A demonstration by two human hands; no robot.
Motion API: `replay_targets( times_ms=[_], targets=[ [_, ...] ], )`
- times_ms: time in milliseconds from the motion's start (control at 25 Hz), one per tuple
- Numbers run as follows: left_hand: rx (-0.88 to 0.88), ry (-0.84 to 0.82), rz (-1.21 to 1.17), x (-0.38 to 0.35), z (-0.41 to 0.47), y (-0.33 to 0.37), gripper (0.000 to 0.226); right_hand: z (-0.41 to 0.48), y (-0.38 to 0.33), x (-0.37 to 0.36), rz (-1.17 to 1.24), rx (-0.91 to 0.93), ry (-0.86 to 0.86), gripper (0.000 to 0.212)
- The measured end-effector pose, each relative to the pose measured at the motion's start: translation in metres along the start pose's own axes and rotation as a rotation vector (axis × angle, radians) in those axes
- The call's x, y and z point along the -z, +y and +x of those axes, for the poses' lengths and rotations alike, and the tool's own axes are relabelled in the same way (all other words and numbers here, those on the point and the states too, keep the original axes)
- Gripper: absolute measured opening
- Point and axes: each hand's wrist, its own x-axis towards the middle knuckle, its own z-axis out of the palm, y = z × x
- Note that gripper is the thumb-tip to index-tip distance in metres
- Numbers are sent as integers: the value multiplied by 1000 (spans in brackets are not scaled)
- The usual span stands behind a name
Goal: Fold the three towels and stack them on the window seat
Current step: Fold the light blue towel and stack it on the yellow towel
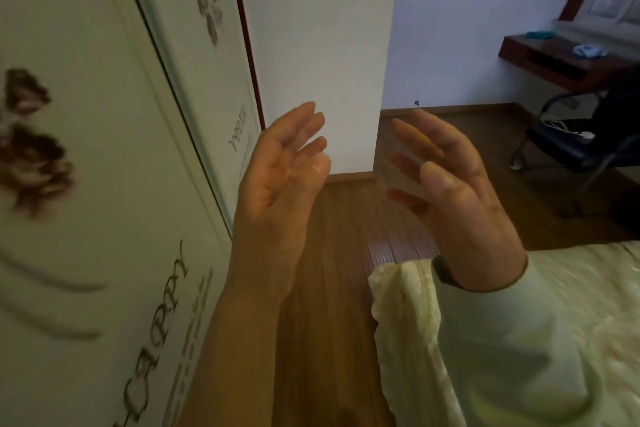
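Wood floor (332, 288), left hand (280, 180), right hand (460, 194) apart

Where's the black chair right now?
The black chair stands at the far right of the head view, just below the wall-mounted wooden shelf and beyond the cream bedspread.

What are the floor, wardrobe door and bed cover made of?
Floor: wood or wood-look planks, brown, slightly glossy, with visible board lines. Wardrobe door: probably painted or laminated board, smooth pale surface with printed flowers and lettering. Bed cover: cream fabric, seemingly quilted or embossed, with a frilled edge.
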Motion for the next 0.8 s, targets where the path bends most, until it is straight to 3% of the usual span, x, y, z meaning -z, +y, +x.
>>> replay_targets(
  times_ms=[480, 800],
  targets=[
    [-21, -25, -19, -23, 317, -162, 43, 321, 130, 42, -11, 2, -25, 56],
    [6, -160, -105, -40, 547, -292, 41, 536, 228, 67, -116, 27, 143, 54]
  ],
)
